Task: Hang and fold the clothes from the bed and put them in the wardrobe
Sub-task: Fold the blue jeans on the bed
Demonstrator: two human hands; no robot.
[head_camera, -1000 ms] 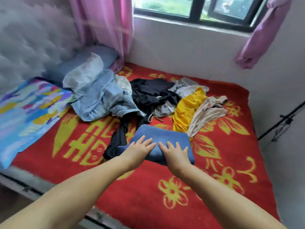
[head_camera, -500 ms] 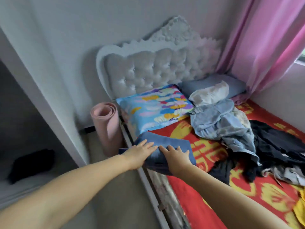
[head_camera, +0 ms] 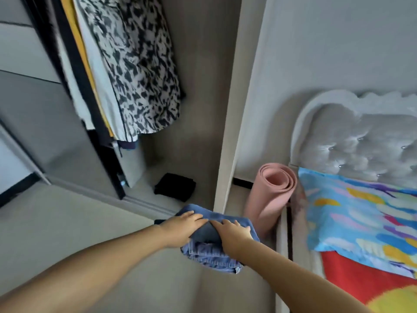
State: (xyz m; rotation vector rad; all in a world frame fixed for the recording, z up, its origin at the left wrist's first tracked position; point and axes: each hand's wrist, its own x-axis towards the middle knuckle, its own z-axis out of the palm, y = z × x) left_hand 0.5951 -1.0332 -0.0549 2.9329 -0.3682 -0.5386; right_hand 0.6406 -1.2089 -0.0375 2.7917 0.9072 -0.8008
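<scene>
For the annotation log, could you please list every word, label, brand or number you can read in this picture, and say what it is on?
None can be read.
Jeans: a small tag at the folded edge, too small and blurred to read.
Blanket: only part of a yellow shape on red shows; no characters can be made out.
Pillow, mat, hanging clothes: patterns only, no text.

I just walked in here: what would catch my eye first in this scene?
Probably the folded blue jeans carried low in the middle by both hands, left hand and right hand on top. Above left, a black-and-white patterned garment hangs in the open wardrobe. At right, a pink rolled mat stands beside a bright multicoloured pillow.
</scene>
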